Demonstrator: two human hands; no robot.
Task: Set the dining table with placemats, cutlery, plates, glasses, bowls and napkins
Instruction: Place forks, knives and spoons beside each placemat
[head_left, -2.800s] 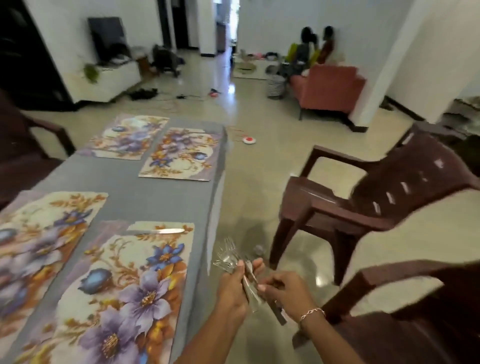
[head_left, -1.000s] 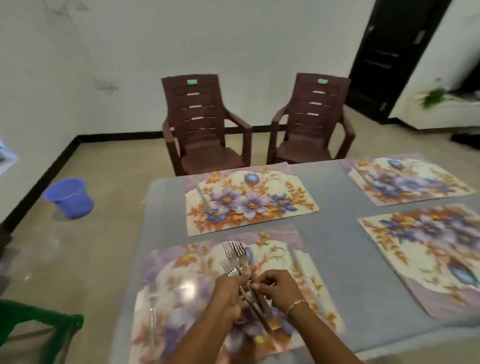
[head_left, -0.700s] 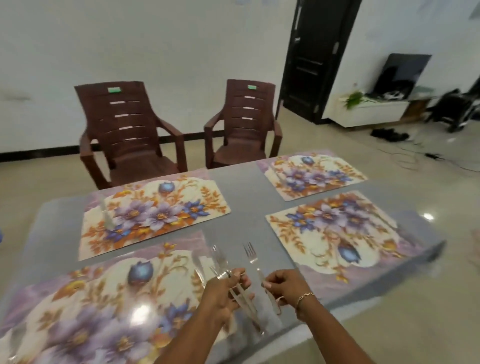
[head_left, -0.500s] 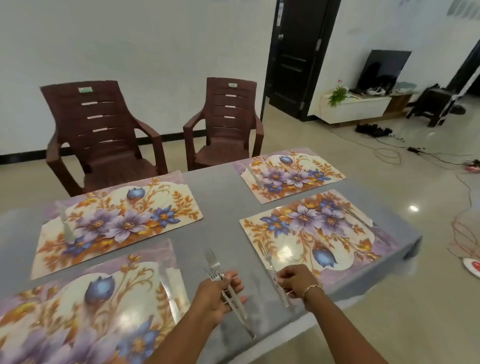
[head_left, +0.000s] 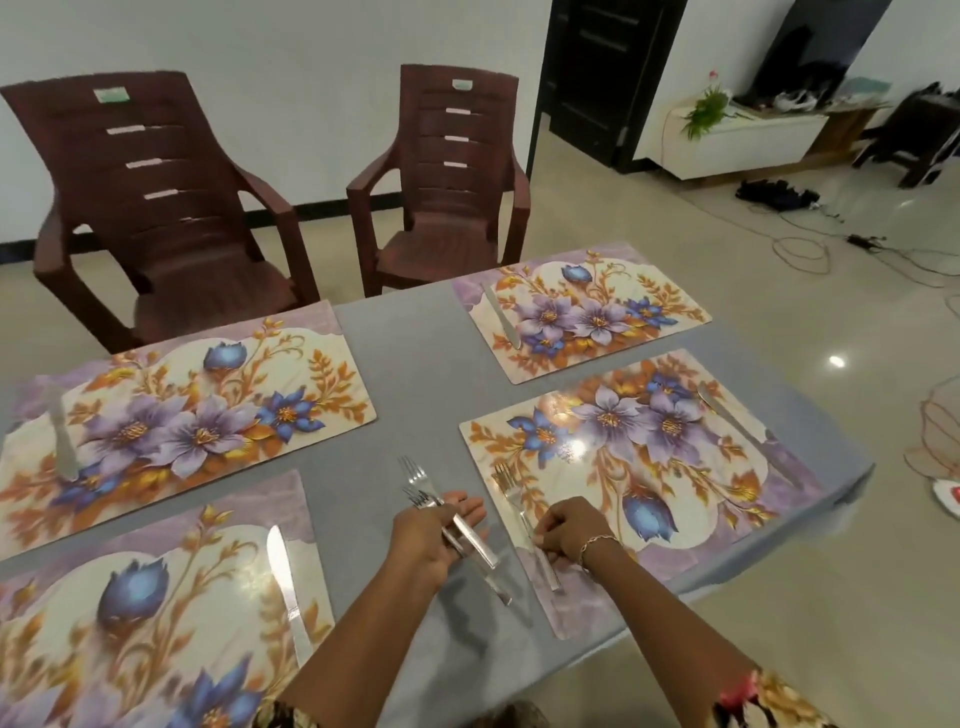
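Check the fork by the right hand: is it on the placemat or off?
On: the fork lies flat at the edge of the placemat, the right hand curled over its handle.

Your forks (head_left: 447, 519): bright polished metal.
Your placemats (head_left: 649, 441): smooth, glossy, throwing glare.
Your table (head_left: 410, 364): matt grey top.
Chairs (head_left: 452, 171) facing you: brown moulded plastic.
Floor (head_left: 779, 322): shiny.

**Four floral placemats, knives on, one fork down**

All four placemats (head_left: 182, 410) lie flat, each with a knife (head_left: 288, 592) along one side. The near-right placemat (head_left: 649, 467) has a fork (head_left: 524, 525) flat on its left edge, tines pointing away from me, my right hand (head_left: 566, 530) curled on the handle. The spare forks (head_left: 441, 514) are bunched in my left hand (head_left: 436, 530).
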